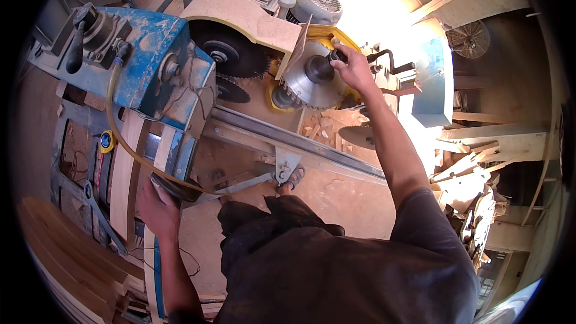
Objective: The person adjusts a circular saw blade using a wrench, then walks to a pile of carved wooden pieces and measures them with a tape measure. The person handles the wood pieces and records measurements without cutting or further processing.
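1 shiny toothed saw blade (309,81)

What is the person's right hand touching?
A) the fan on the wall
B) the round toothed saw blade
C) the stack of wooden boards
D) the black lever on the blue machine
B: the right hand reaches up to the hub of the shiny circular saw blade, fingers at its centre.

Harsh daylight blows out the upper centre-right of my view; the lower right sits in shadow. Edges bend and darken to black; the centre stays sharp.
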### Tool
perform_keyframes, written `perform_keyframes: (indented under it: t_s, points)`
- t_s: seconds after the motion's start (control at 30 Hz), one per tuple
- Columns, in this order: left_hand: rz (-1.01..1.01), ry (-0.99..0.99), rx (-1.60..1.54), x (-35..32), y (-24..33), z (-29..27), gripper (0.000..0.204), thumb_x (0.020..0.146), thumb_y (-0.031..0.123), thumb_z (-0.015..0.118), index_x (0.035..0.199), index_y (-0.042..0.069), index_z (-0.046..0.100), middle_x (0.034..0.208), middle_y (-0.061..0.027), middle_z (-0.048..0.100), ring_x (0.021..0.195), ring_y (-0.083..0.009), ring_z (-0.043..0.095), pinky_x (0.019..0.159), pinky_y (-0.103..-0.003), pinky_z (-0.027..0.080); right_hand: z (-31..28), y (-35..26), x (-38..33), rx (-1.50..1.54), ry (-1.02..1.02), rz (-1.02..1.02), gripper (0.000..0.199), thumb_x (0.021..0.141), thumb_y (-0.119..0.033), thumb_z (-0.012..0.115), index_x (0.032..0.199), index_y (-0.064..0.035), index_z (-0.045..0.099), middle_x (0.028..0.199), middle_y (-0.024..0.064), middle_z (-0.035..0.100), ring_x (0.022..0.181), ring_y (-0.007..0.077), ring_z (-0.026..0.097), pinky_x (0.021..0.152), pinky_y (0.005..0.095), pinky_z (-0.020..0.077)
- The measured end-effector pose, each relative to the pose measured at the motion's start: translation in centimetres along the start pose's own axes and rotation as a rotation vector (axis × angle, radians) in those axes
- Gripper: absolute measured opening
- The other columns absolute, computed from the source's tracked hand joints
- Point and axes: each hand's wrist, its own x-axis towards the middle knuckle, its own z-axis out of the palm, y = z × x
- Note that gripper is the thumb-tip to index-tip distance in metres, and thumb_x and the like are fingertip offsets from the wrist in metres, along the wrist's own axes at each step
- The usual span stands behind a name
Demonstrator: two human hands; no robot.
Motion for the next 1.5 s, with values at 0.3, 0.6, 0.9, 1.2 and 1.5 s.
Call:
perform_keyframes:
  t_s: [0.3, 0.6, 0.9, 1.2, 1.5]
  points:
    - [-0.152, -0.023, -0.146, 0.3, -0.6, 0.3, 0.044, 0.1, 0.023, 0.056, 0.132, -0.006, 0.063, 0.123, -0.0285, 0.067, 0.115, -0.0448, 0.064, 0.099, -0.048, 0.049, -0.3, 0.2, -0.1, 0.053, -0.005, 0.092, 0.048, 0.086, -0.01, 0.076, 0.132, -0.0018, 0.065, 0.123, 0.0201, 0.071, 0.114, 0.032, 0.068, 0.102, 0.0388, 0.051]
    - [-0.235, 0.082, 0.069, 1.0, 0.8, 0.8, 0.043, 0.103, 0.028, 0.047, 0.133, 0.004, 0.067, 0.11, -0.0258, 0.071, 0.101, -0.0476, 0.065, 0.089, -0.055, 0.051, -1.0, 0.9, -0.2, 0.057, -0.034, -0.13, 0.044, 0.086, -0.007, 0.074, 0.129, -0.0018, 0.065, 0.126, 0.0211, 0.068, 0.119, 0.0375, 0.064, 0.105, 0.043, 0.0491]
    - [-0.249, 0.061, 0.16, 1.4, -0.1, 1.7, 0.049, 0.101, 0.035, 0.042, 0.12, 0.002, 0.071, 0.107, -0.0284, 0.071, 0.1, -0.052, 0.064, 0.088, -0.06, 0.048, -1.5, 3.1, 0.4, 0.232, -0.103, -0.281, 0.045, 0.087, 0.0, 0.07, 0.132, -0.0041, 0.063, 0.128, 0.0197, 0.067, 0.12, 0.0384, 0.063, 0.103, 0.0433, 0.0491]
    - [-0.259, 0.077, 0.176, 1.2, -0.4, 2.1, 0.056, 0.1, 0.041, 0.038, 0.121, 0.001, 0.071, 0.106, -0.0309, 0.07, 0.098, -0.0548, 0.063, 0.087, -0.061, 0.047, -2.2, 2.9, 0.1, 0.127, -0.136, -0.273, 0.047, 0.086, -0.005, 0.072, 0.132, -0.0034, 0.062, 0.131, 0.0189, 0.065, 0.123, 0.0375, 0.061, 0.106, 0.0452, 0.0482]
    - [-0.258, 0.085, 0.169, 1.2, 0.2, 2.1, 0.054, 0.101, 0.04, 0.037, 0.112, 0.001, 0.073, 0.102, -0.0293, 0.07, 0.097, -0.0533, 0.063, 0.085, -0.06, 0.047, -2.2, 4.0, 0.6, 0.227, -0.132, -0.4, 0.048, 0.085, 0.0, 0.07, 0.132, -0.003, 0.062, 0.131, 0.0207, 0.065, 0.125, 0.0396, 0.059, 0.109, 0.0459, 0.0463]
